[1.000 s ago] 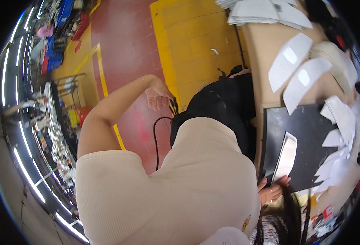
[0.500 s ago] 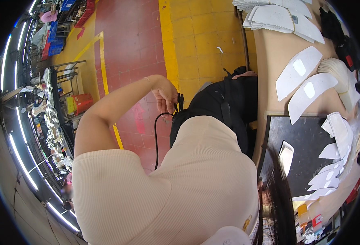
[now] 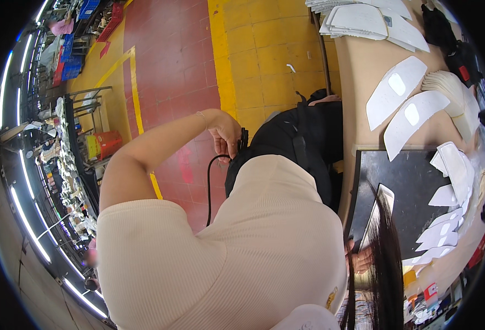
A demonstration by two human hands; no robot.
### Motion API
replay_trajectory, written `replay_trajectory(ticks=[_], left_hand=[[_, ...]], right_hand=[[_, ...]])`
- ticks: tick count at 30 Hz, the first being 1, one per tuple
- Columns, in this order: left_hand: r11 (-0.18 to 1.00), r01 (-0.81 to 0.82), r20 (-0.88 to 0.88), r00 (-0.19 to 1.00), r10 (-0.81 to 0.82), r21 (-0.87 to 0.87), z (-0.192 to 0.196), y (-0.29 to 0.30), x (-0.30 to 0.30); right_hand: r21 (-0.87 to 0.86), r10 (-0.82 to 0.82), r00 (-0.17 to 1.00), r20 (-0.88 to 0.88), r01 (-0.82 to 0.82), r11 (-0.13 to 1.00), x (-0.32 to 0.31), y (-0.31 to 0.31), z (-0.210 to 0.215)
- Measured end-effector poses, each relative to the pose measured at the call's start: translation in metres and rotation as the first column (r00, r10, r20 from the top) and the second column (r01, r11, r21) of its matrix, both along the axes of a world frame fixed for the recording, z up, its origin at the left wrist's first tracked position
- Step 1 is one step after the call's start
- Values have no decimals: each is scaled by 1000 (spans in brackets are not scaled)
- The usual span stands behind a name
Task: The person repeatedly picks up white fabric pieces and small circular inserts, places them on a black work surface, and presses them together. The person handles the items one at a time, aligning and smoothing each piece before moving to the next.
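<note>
My left hand [image 3: 226,133] is bent in at my waist, fingers curled down with the fingertips at a black cable [image 3: 209,187]. The cable loops from a small black device [image 3: 243,137] at my black trousers and hangs down. On the right, my right hand [image 3: 362,258] shows past my torso, partly behind dark hair. Its fingers are at the lower end of a long white cut piece [image 3: 384,195], which lies tilted over the black mat [image 3: 407,176]. Hair hides part of this piece and of the fingers.
Two white curved pieces with pale patches [image 3: 396,84] lie on the tan table [image 3: 358,71]. Banded stacks [image 3: 358,22] sit at its far end. More white pieces [image 3: 440,234] line the mat's right edge. Left, beyond the red and yellow floor, stands a loaded rack [image 3: 69,159].
My right hand has come into view beside the mat, and the white piece there has turned and shows longer. My left hand stays at the waist. The view has shifted slightly.
</note>
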State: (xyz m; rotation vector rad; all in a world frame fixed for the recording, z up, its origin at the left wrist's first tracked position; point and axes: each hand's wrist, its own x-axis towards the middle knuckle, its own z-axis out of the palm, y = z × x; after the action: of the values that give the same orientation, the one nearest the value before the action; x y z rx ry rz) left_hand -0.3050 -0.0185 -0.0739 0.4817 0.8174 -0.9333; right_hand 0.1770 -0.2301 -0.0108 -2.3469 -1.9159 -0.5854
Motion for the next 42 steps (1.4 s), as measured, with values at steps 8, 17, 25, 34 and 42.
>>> replay_trajectory(ticks=[8, 17, 25, 34, 42], left_hand=[[996, -57, -40, 998, 55, -67, 6, 4, -20], [989, -142, -24, 990, 141, -34, 4, -5, -25], [995, 28, 11, 1000, -27, -100, -16, -7, -29], [542, 353, -23, 852, -522, 763, 163, 120, 139], [-57, -671, 176, 274, -945, 739, 138, 61, 289]], right_hand=[[15, 13, 1000, 7, -13, 1000, 2, -2, -1], [24, 47, 999, 17, -48, 999, 4, 0, -5], [55, 95, 994, 50, -98, 994, 10, -3, -18], [-230, -202, 892, -404, 115, 966, -39, 22, 27], [-315, -420, 834, -356, 316, 895, -67, 42, 75]])
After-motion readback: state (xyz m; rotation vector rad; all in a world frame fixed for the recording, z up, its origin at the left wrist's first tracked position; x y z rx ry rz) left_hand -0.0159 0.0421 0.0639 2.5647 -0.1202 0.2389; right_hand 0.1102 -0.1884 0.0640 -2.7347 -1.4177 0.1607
